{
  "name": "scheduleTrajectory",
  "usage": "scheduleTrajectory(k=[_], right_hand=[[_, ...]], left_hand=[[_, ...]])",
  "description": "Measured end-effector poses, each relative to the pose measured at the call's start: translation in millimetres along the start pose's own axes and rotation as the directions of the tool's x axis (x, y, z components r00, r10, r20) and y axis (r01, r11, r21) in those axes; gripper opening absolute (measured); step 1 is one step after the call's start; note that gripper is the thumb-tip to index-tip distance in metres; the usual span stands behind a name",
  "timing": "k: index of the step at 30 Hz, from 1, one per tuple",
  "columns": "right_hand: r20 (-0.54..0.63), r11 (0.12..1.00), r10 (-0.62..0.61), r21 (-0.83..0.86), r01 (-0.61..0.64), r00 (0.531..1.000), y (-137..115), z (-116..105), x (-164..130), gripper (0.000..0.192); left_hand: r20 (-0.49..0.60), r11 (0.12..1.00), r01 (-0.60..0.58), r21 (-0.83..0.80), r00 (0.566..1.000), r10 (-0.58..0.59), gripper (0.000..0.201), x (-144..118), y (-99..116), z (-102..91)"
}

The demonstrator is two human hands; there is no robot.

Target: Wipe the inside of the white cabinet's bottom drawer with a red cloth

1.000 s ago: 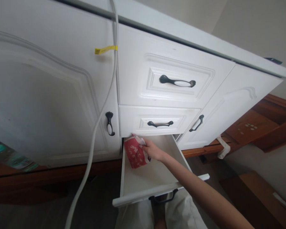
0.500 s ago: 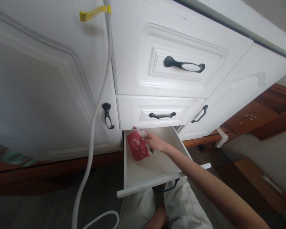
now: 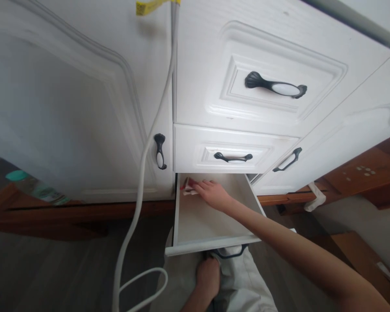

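Observation:
My right hand reaches into an open white drawer. Its fingers press a crumpled red-and-white cloth against the drawer's back left area, and most of the cloth is hidden under them. Below the drawer front, my left hand is closed beside the left end of the dark drawer handle. Whether it grips the handle or something else I cannot make out.
Above are two shut drawers with dark handles. A white cable hangs down in front of the left cabinet door. A bottle stands at lower left. A cardboard box sits on the floor at right.
My right hand has pushed the red-and-white cloth back and down in the drawer, and less of it shows. My left hand has come up nearer the drawer handle. The view has shifted left.

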State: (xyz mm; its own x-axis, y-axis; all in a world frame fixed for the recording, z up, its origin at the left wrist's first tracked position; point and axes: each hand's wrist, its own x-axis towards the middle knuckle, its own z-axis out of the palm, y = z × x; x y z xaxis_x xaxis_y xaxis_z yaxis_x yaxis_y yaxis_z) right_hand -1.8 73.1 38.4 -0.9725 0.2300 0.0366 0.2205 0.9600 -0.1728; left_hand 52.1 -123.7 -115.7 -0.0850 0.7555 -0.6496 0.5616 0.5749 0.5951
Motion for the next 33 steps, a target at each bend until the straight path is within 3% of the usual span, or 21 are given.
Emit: scheduleTrajectory(k=[2, 5, 10, 14, 17, 20, 24, 27, 30, 33], right_hand=[[0.138, 0.989, -0.128, -0.053, 0.137, 0.982, 7.4, 20.0, 7.1, 0.03], [0.245, 0.991, -0.125, -0.01, 0.132, 0.961, 25.3, 47.0, 21.3, 0.028], [0.125, 0.997, 0.005, 0.079, -0.015, 0.992, 52.5, 59.9, 59.0, 0.032], [0.089, 0.974, 0.098, 0.196, -0.114, 0.991, 47.4, 59.2, 87.2, 0.036], [0.169, 0.969, -0.038, 0.248, -0.005, 0.985, 36.6, 62.7, 82.8, 0.036], [0.237, 0.978, -0.138, 0.187, 0.094, 0.962, 33.6, 67.3, 57.8, 0.037], [0.217, 0.997, 0.069, 0.001, -0.071, 0.974, 39.0, 70.1, 35.2, 0.067], [0.286, 0.984, 0.178, -0.032, -0.176, 0.942, 40.6, 66.0, 44.0, 0.062], [0.278, 0.981, 0.188, -0.005, -0.194, 0.942, 36.2, 54.1, 60.0, 0.057], [0.231, 0.984, 0.147, 0.06, -0.165, 0.962, 27.9, 40.3, 66.4, 0.06]], left_hand=[[-0.073, 0.998, 0.008, 0.054, 0.997, -0.004, 0.043, -5.6, -9.6, -6.6], [-0.19, 0.999, -0.014, 0.032, 0.981, 0.02, 0.036, -22.6, -26.0, -15.9], [-0.409, 0.993, 0.005, -0.117, 0.911, -0.053, 0.018, -53.4, -49.8, -16.6], [-0.513, 0.976, -0.049, -0.213, 0.856, -0.069, 0.037, -57.2, -66.0, -2.0], [-0.604, 0.957, -0.103, -0.272, 0.793, -0.086, 0.055, -51.3, -78.6, 6.4], [-0.675, 0.936, -0.088, -0.341, 0.716, -0.179, 0.054, -44.4, -89.0, 9.1], [-0.766, 0.932, -0.116, -0.345, 0.609, -0.207, 0.043, -35.2, -92.2, 16.5], [-0.823, 0.96, -0.096, -0.262, 0.543, -0.17, 0.043, -31.1, -86.0, 31.1], [-0.844, 0.99, -0.058, -0.128, 0.53, -0.078, 0.043, -29.8, -78.7, 45.0], [-0.82, 0.998, -0.033, -0.054, 0.571, -0.026, 0.042, -26.5, -75.0, 47.5]])
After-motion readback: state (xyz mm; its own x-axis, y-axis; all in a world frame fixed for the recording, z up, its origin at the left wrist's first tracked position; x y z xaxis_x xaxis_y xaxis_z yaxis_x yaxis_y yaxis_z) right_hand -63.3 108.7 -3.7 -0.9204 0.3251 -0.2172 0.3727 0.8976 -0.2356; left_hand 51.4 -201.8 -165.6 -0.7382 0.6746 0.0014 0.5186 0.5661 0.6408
